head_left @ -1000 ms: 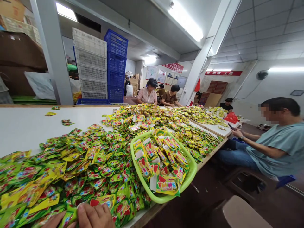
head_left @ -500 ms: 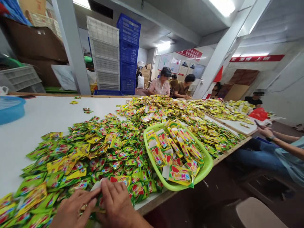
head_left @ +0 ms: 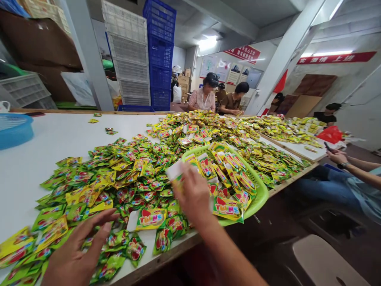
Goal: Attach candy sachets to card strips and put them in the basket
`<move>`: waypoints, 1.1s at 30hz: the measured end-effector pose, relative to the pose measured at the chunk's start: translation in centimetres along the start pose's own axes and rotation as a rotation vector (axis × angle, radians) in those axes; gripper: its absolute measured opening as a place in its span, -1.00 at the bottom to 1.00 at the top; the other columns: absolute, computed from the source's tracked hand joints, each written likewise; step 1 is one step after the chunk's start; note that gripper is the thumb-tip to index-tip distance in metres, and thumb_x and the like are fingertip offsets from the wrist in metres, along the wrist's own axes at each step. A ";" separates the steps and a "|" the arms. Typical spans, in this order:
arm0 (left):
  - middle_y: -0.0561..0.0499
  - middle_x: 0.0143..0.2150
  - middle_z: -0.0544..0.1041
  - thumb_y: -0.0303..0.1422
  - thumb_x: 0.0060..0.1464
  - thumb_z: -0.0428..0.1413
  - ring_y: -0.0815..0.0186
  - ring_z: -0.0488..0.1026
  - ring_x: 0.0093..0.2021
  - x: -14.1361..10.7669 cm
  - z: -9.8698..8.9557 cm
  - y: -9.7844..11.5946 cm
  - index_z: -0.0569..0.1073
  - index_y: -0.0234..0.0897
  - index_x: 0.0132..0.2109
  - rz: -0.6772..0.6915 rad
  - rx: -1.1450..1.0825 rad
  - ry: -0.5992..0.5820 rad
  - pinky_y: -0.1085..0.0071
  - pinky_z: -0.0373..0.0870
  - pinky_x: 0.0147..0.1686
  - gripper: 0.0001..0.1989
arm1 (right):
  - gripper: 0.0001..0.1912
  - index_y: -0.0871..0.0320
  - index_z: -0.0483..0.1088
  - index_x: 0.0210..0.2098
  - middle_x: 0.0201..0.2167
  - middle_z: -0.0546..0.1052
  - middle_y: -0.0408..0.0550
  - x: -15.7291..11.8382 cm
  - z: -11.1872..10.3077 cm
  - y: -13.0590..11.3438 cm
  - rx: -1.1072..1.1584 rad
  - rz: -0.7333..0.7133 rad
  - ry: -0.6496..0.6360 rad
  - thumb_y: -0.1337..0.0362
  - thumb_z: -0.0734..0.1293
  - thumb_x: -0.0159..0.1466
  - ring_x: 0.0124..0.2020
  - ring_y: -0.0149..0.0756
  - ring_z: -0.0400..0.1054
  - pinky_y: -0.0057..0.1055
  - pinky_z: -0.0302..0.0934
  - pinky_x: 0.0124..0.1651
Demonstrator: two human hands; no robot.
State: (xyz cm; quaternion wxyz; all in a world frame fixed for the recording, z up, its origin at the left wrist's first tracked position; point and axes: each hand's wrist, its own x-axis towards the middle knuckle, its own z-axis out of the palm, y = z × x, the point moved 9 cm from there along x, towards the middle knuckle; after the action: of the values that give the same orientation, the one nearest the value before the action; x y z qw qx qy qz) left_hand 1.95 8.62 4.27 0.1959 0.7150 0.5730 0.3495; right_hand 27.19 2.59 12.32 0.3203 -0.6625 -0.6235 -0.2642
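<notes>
Right hand (head_left: 192, 194) raised over the near rim of the green basket (head_left: 262, 194), seen from the back, fingers curled round a white-backed snack packet (head_left: 175, 171) that sticks out at 11 o'clock from the knuckles, blurred. Left hand (head_left: 76, 254) low at 7 o'clock in the view, palm down, fingers (head_left: 101, 222) spread wide and holding nothing, tips touching the loose green and yellow packets (head_left: 125, 178) at the near edge of the heap. Between the 2 hands, flat on the tabletop (head_left: 53, 147): a packet printed "TWINS" (head_left: 147, 218), with a white tab at its left end. Another "TWINS" pack (head_left: 228, 208) draped over the basket's near rim, at 3 o'clock from the right hand. Inside the basket, packets standing on edge in rows. Heap spread across the middle of the white tabletop and running on toward 1 o'clock. Blue basket (head_left: 14, 129) at 9 o'clock, well apart from the heap. Beyond the far edge, stacked white crates (head_left: 126, 59) and blue crates (head_left: 160, 55), with 2 seated people (head_left: 220, 97) at 12 o'clock. At 3 o'clock, a co-worker's hand (head_left: 337, 157) holding a phone beside the tabletop's corner.
</notes>
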 end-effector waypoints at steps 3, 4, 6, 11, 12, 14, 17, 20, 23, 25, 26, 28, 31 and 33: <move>0.08 -0.23 0.62 -0.09 -0.01 -0.01 0.18 0.54 -0.23 -0.1 0.7 -0.4 0.55 -0.06 -0.24 -0.062 -0.038 -0.129 0.33 0.49 -0.29 -0.68 | -0.49 0.28 0.22 0.15 0.10 0.32 0.27 2.6 -1.1 6.4 -0.212 0.167 -0.060 0.19 0.18 0.25 0.07 0.05 0.22 -0.02 0.17 -0.01; 0.06 -0.23 0.62 -0.12 -0.01 -0.02 0.18 0.54 -0.21 -0.2 0.9 -0.1 0.56 -0.09 -0.28 -0.043 -0.054 -0.131 0.32 0.48 -0.24 -0.69 | -0.49 0.30 0.27 0.11 0.11 0.30 0.32 2.9 -1.0 7.5 -0.273 0.174 -0.080 0.16 0.20 0.24 0.08 0.14 0.20 0.07 0.14 -0.01; 0.02 -0.19 0.61 -0.21 0.04 -0.05 0.20 0.51 -0.13 0.0 1.2 0.2 0.56 -0.13 -0.28 -0.002 -0.045 -0.098 0.30 0.44 -0.13 -0.70 | -0.49 0.32 0.30 0.07 0.11 0.30 0.35 2.9 -1.1 8.0 -0.308 0.145 -0.055 0.12 0.22 0.23 0.10 0.21 0.17 0.15 0.10 0.01; -0.09 -0.13 0.56 -0.42 0.04 0.01 0.14 0.43 -0.08 1.0 0.5 -1.0 0.55 -0.26 -0.18 0.033 0.240 -0.020 0.16 0.33 -0.01 -0.75 | -0.55 0.21 0.26 0.11 0.11 0.33 0.19 0.5 -2.3 2.9 -0.068 -0.025 0.137 0.21 0.23 0.25 0.17 0.01 0.15 0.01 0.06 0.13; -0.10 -0.12 0.55 -0.43 0.04 0.03 0.14 0.42 -0.07 1.0 0.6 -0.9 0.54 -0.26 -0.16 0.046 0.277 -0.040 0.15 0.33 -0.01 -0.75 | -0.57 0.19 0.26 0.11 0.08 0.35 0.15 -0.3 -1.8 1.1 0.017 -0.075 0.109 0.24 0.22 0.26 0.14 -0.07 0.19 -0.07 0.09 0.12; -0.09 -0.10 0.54 -0.44 0.05 0.07 0.14 0.40 -0.06 0.9 2.0 -0.1 0.53 -0.25 -0.11 0.109 0.304 -0.138 0.15 0.32 -0.01 -0.74 | -0.63 0.18 0.28 0.06 0.02 0.41 0.10 -2.2 0.9 -2.4 0.153 -0.162 -0.050 0.29 0.19 0.27 0.05 -0.18 0.27 -0.20 0.15 0.06; -0.11 -0.07 0.52 -0.44 0.06 0.08 0.11 0.38 -0.03 0.4 5.1 1.7 0.50 -0.25 -0.05 0.205 0.336 -0.291 0.11 0.32 -0.02 -0.71 | -0.62 0.21 0.30 0.05 -0.02 0.43 0.11 -5.6 6.5 -6.1 0.185 -0.215 -0.352 0.22 0.22 0.26 0.00 -0.15 0.27 -0.19 0.16 -0.01; -0.15 -0.04 0.51 -0.48 0.08 0.04 0.09 0.38 -0.01 0.7 6.0 1.5 0.50 -0.28 -0.03 0.167 0.373 -0.291 0.08 0.32 -0.01 -0.70 | -0.50 0.20 0.24 0.12 0.02 0.41 0.12 -8.3 9.8 -7.7 0.148 -0.295 -0.506 0.18 0.28 0.22 0.03 -0.09 0.24 -0.09 0.08 0.03; -0.10 -0.06 0.53 -0.55 0.09 -0.03 0.19 0.42 -0.02 1.5 4.1 -1.0 0.52 -0.26 -0.08 0.053 0.270 -0.211 0.21 0.33 0.02 -0.68 | -0.53 0.19 0.23 0.14 -0.03 0.43 0.11 -9.2 10.6 -7.1 0.142 -0.324 -0.523 0.24 0.24 0.24 -0.03 -0.13 0.26 -0.11 0.06 0.02; -0.05 -0.09 0.56 -0.56 0.09 -0.05 0.26 0.45 -0.06 1.6 2.0 -3.4 0.54 -0.24 -0.13 -0.040 0.175 -0.149 0.30 0.36 0.01 -0.68 | -0.50 0.19 0.19 0.17 -0.06 0.43 0.12 -9.5 10.7 -6.5 0.159 -0.330 -0.524 0.21 0.21 0.26 -0.06 -0.13 0.26 -0.19 0.10 -0.05; -0.03 -0.11 0.57 -0.56 0.09 -0.04 0.28 0.47 -0.08 1.4 1.1 -4.5 0.54 -0.24 -0.15 -0.079 0.145 -0.124 0.32 0.37 -0.01 -0.69 | -0.49 0.18 0.18 0.18 -0.06 0.42 0.12 -9.6 10.8 -6.4 0.168 -0.344 -0.526 0.19 0.21 0.26 -0.06 -0.13 0.26 -0.22 0.11 -0.08; -0.02 -0.16 0.58 -0.53 0.07 0.00 0.27 0.48 -0.13 0.9 0.0 -5.7 0.55 -0.24 -0.17 -0.109 0.138 -0.101 0.32 0.40 -0.05 -0.73 | -0.50 0.16 0.20 0.17 -0.06 0.42 0.11 -9.9 11.1 -6.6 0.174 -0.377 -0.522 0.16 0.20 0.26 -0.07 -0.11 0.25 -0.25 0.13 -0.14; -0.03 -0.17 0.57 -0.49 0.05 0.06 0.24 0.46 -0.12 0.6 0.1 -5.0 0.54 -0.24 -0.17 -0.017 0.236 -0.089 0.28 0.38 -0.03 -0.78 | -0.53 0.14 0.24 0.14 -0.08 0.42 0.10 -9.8 11.3 -7.3 0.187 -0.375 -0.456 0.14 0.21 0.26 -0.10 -0.11 0.26 -0.24 0.14 -0.16; -0.07 -0.12 0.54 -0.47 0.08 0.06 0.21 0.42 -0.07 1.3 0.7 -3.8 0.52 -0.27 -0.12 0.080 0.349 -0.063 0.23 0.33 0.02 -0.77 | -0.52 0.15 0.24 0.13 -0.11 0.41 0.11 -9.5 11.3 -7.7 0.241 -0.357 -0.396 0.12 0.21 0.26 -0.12 -0.11 0.26 -0.23 0.16 -0.16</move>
State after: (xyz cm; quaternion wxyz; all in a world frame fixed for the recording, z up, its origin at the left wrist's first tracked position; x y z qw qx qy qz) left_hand 0.02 10.97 1.60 0.0727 0.7709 0.5897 0.2296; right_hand 18.18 4.99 -1.46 0.2171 -0.5382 -0.8074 -0.1062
